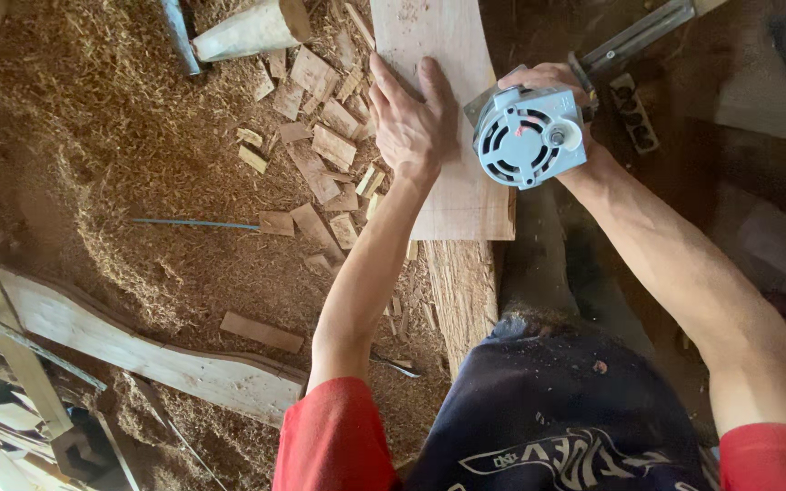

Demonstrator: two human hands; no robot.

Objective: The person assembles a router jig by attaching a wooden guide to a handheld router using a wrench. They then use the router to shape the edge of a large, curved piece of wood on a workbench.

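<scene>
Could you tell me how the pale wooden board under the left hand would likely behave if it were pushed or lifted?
The board looks flat and thick, so probably stiff, not floppy. The left hand lies flat on it, and it seems to rest on a narrow beam, so it may pivot or slide if pushed. Sawdust around suggests a dusty, somewhat slippery surface.

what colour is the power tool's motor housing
Light blue-grey, with a small red spot, on the power tool; head view.

left arm: bare from the hand up, short red sleeve at the top | right arm: bare too, short red sleeve at the top | front: dark blue apron or shirt with white drawn shapes low down and bits of sawdust on it
</scene>
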